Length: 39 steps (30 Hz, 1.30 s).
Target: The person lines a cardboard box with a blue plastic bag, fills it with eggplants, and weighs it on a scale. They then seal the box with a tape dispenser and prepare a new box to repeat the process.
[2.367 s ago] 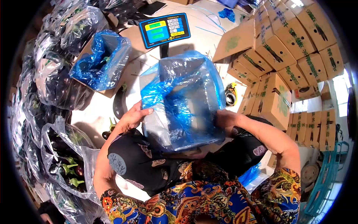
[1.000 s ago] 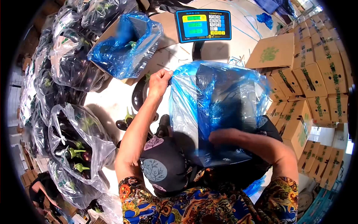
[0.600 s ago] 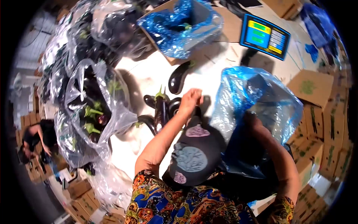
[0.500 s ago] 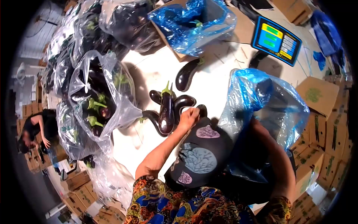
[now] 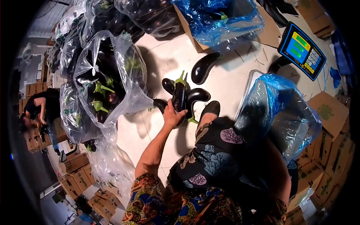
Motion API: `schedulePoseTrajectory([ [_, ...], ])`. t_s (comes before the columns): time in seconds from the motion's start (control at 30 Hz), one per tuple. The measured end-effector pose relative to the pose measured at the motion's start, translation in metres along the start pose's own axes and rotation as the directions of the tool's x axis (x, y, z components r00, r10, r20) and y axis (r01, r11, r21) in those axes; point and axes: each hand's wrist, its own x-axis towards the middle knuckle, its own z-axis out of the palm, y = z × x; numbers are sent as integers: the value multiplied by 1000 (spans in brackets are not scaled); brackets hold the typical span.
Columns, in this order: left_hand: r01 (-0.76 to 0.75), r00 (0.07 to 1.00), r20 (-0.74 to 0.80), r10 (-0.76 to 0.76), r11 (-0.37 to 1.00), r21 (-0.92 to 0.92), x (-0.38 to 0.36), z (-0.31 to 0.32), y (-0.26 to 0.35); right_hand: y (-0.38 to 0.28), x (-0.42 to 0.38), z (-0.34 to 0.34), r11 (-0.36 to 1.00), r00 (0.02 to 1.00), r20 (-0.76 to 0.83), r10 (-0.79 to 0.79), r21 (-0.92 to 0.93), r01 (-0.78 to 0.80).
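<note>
On the pale tiled floor, several dark eggplants lie in a small pile. My left hand (image 5: 174,114) has its fingers around the lower part of the top eggplant (image 5: 180,93), whose green stem points away from me. A curved eggplant (image 5: 198,96) is just right of it, and another eggplant (image 5: 204,69) lies farther off. My right forearm (image 5: 280,168) reaches toward the blue plastic bag (image 5: 275,88) that stands open on the right; the right hand itself is hidden in shadow behind my knee and the bag.
Clear bags of eggplants (image 5: 131,93) crowd the left. A blue-lined carton (image 5: 193,35) stands at the back, beside a scale display (image 5: 302,51). Cardboard boxes (image 5: 326,116) are stacked right. Another person (image 5: 41,105) bends at the far left. My shoe (image 5: 212,108) is near the pile.
My left hand has moved from beside my knee leftward onto the top eggplant. The view has shifted, and my shoe now shows more fully. My right hand has gone out of sight.
</note>
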Motion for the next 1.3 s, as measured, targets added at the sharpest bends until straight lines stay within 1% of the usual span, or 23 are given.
schedulePoseTrajectory([
  [0.07,104,985,148,-85,987,-125,10,-13,3,-3,4,-3,1000,1000,22,-9,1,9],
  [0.1,133,983,176,-58,882,-452,15,-17,6,-5,5,-7,1000,1000,28,-12,-1,12],
  [0.13,291,933,354,-71,729,-619,13,-25,5,-5,5,-9,1000,999,39,-13,1,13],
  [0.2,506,831,556,-24,448,-737,9,-42,3,-8,4,-14,1000,998,64,-18,5,17],
  [0.27,584,798,601,44,190,-789,-7,-63,24,-13,1,-20,1000,996,85,-25,0,25],
  [0.33,562,821,569,45,106,-820,-13,-67,29,-17,-8,-28,999,995,99,-34,-28,37],
  [0.43,635,771,623,129,-100,-766,-14,-72,37,-14,-35,-34,981,992,12,-123,-152,124],
  [0.5,689,701,604,380,-139,-712,-16,-83,47,-13,-57,-36,944,975,-91,-205,-282,172],
  [0.53,718,648,575,498,-148,-680,-17,-90,54,-18,-62,-42,955,984,-93,-151,-272,121],
  [0.57,703,669,561,487,-170,-690,-20,-95,63,-35,-69,-52,963,991,-99,-95,-261,66],
  [0.6,716,661,597,454,-146,-683,-24,-104,78,-49,-77,-61,968,994,-105,-36,-250,9],
  [0.63,729,652,630,421,-122,-673,-28,-114,94,-58,-87,-68,968,961,-234,-144,-234,88],
  [0.67,743,641,662,387,-98,-662,-31,-120,108,-66,-97,-74,959,901,-360,-243,-231,167],
  [0.73,739,554,636,537,34,-673,-22,-126,126,-99,-119,-90,904,700,-575,-424,-316,288],
  [0.77,818,446,631,635,-4,-575,-21,-130,141,-126,-126,-102,863,565,-653,-505,-398,312],
  [0.83,937,182,593,785,45,-346,-17,-136,180,-153,-133,-121,809,483,-651,-585,-503,303],
  [0.93,937,-27,656,755,248,-247,-24,-146,239,-174,-116,-140,594,244,-543,-804,-759,268],
  [0.97,944,-144,689,710,308,-120,-31,-155,263,-178,-108,-145,511,146,-490,-859,-833,210],
  [1.0,915,85,803,591,272,-297,-48,-160,286,-174,-104,-147,494,91,-486,-869,-844,211],
  [1.07,853,12,773,634,398,-339,-37,-151,292,-167,-119,-153,553,229,-507,-831,-800,235],
  [1.17,873,401,899,175,223,-433,-35,-133,314,-152,-127,-144,667,340,-577,-743,-680,303],
  [1.27,765,137,725,675,393,-510,-7,-116,271,-139,-126,-126,784,442,-648,-620,-494,376],
  [1.3,686,183,690,700,412,-600,-6,-121,263,-136,-126,-122,813,476,-662,-578,-424,398],
])
